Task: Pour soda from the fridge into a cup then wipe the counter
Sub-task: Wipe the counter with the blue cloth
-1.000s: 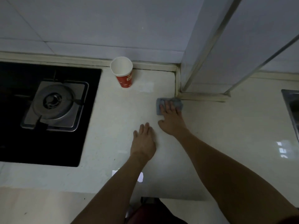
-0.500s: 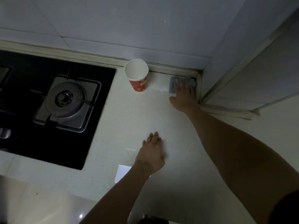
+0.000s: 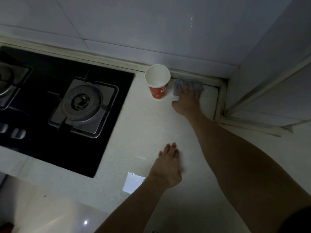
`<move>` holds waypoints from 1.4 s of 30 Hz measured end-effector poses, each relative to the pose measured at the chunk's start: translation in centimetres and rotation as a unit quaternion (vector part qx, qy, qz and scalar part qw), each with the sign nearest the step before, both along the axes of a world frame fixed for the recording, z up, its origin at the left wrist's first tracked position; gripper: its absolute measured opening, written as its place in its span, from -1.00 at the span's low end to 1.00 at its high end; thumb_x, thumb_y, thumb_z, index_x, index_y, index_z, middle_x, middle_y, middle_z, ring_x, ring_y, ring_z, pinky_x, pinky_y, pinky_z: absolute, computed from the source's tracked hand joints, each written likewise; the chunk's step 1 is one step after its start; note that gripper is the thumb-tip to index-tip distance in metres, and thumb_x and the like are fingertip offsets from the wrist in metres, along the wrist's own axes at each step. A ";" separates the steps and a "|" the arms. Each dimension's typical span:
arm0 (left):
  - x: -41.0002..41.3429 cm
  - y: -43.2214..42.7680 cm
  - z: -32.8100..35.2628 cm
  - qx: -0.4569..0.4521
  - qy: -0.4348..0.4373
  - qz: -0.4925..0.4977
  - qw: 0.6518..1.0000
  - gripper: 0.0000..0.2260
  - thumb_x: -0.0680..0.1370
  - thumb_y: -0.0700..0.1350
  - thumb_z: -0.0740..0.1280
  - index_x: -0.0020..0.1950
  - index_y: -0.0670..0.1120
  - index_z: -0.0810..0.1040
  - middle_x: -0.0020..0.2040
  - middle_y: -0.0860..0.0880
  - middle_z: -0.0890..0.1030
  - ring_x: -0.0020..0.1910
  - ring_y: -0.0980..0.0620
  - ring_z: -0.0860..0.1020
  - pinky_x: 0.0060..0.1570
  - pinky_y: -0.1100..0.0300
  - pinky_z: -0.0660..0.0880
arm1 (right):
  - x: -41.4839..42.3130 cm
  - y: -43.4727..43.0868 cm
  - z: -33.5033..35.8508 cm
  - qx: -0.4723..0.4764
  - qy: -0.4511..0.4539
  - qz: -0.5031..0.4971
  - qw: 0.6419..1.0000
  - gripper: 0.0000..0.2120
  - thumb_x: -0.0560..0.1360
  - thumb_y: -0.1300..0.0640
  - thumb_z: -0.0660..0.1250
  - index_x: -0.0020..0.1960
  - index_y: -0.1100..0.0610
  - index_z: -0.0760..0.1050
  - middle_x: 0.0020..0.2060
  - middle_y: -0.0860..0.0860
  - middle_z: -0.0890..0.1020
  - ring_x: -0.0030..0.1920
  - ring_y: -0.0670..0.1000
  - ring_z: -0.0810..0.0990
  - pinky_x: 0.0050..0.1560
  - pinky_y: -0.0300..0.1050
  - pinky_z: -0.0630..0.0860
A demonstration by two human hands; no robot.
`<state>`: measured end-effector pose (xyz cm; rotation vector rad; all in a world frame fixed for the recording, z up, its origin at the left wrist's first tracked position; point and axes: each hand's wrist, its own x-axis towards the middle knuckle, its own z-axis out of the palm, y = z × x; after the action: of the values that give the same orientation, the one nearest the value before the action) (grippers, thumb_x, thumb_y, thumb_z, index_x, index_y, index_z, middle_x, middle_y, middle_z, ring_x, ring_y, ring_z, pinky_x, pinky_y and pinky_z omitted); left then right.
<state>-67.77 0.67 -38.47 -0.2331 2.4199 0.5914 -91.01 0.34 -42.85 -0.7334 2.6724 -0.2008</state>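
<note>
- Pale speckled stone counter (image 3: 143,132) fills the middle of the head view, running from a raised back ledge under the grey tiled wall (image 3: 151,22) down to the near edge.
- A small grey-blue wiping cloth (image 3: 178,85) lies flat on the counter at the very back, against the ledge and near the corner where the wall meets a pale framed panel (image 3: 269,84) on the right.
- The right hand (image 3: 186,100) rests on top of the cloth with its arm stretched forward. Its fingers (image 3: 185,86) are straight and slightly spread, pressing the cloth down rather than curling round it, and the thumb sticks out to the left on the bare counter.
- The cloth shows on both sides of the fingers; its middle is hidden under them.
- A red paper cup with a white inside (image 3: 158,83) stands upright just left of the cloth, close to the back ledge. Whether cup and cloth touch cannot be told, and what the cup holds is too dim to judge.
- The left hand (image 3: 166,167) lies palm down on the counter near the front edge, well apart from the cloth, with its fingers extended and close together, holding nothing.
- A small white slip of paper (image 3: 133,182) lies on the counter, partly under the left wrist.
- A black glass gas hob (image 3: 42,148) is set into the counter on the left, with a round metal burner (image 3: 82,103) on a steel plate and two silver knobs (image 3: 16,133) near its front.
</note>
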 end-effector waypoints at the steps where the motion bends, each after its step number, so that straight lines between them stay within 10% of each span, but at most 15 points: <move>1: 0.1 0.0 -0.1 -0.003 0.002 -0.005 1.000 -0.34 0.58 -0.10 0.21 0.59 -0.20 -0.02 0.62 -0.10 -0.13 0.59 -0.12 -0.13 0.56 -0.03 0.01 | 0.1 -0.2 -0.1 0.003 0.007 0.012 1.000 -0.24 0.54 -0.07 0.17 0.59 0.05 -0.15 0.58 0.08 -0.18 0.56 0.12 -0.24 0.52 0.15 -0.22; 9: 1.1 -0.4 -0.2 0.016 0.035 0.001 0.999 -0.38 0.58 -0.12 0.21 0.58 -0.21 0.04 0.62 -0.11 -0.09 0.59 -0.12 -0.11 0.55 -0.05 0.04 | 3.4 1.1 -0.1 0.037 0.031 0.092 0.995 -0.23 0.53 -0.02 0.18 0.58 0.04 -0.20 0.57 0.06 -0.19 0.56 0.10 -0.25 0.53 0.14 -0.24; 20: 14.4 -2.8 -1.0 -0.050 0.180 0.017 0.982 -0.67 0.47 -0.29 0.25 0.23 -0.26 0.53 0.34 -0.24 0.47 0.31 -0.20 0.45 0.29 -0.02 0.43 | 19.6 6.4 -0.8 -0.003 0.047 0.097 0.994 -0.17 0.45 0.08 0.26 0.59 0.09 -0.10 0.58 0.06 -0.10 0.57 0.10 -0.20 0.53 0.13 -0.25; 31: 25.7 -5.7 -1.7 -0.064 0.141 -0.080 0.985 -0.55 0.54 -0.16 0.16 0.43 -0.22 0.33 0.54 -0.20 0.18 0.50 -0.16 0.15 0.48 -0.03 0.16 | 39.2 17.2 -0.2 0.061 0.031 -0.075 0.995 -0.20 0.46 0.03 0.21 0.58 0.14 -0.09 0.57 0.14 -0.04 0.56 0.18 -0.12 0.50 0.19 -0.08; 42: 28.3 -9.6 -0.7 -0.015 0.150 -0.029 0.988 -0.58 0.61 -0.15 0.18 0.45 -0.23 0.30 0.56 -0.19 0.15 0.53 -0.09 0.13 0.51 0.08 0.16 | 47.7 4.0 -0.3 -0.007 0.019 -0.092 0.996 -0.15 0.38 0.00 0.20 0.58 0.15 -0.07 0.57 0.17 -0.06 0.56 0.18 -0.16 0.51 0.25 -0.17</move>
<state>-39.42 -8.90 -39.14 -0.0898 2.7167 0.6012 -43.29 4.31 -43.18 -0.4999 2.7785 -0.2563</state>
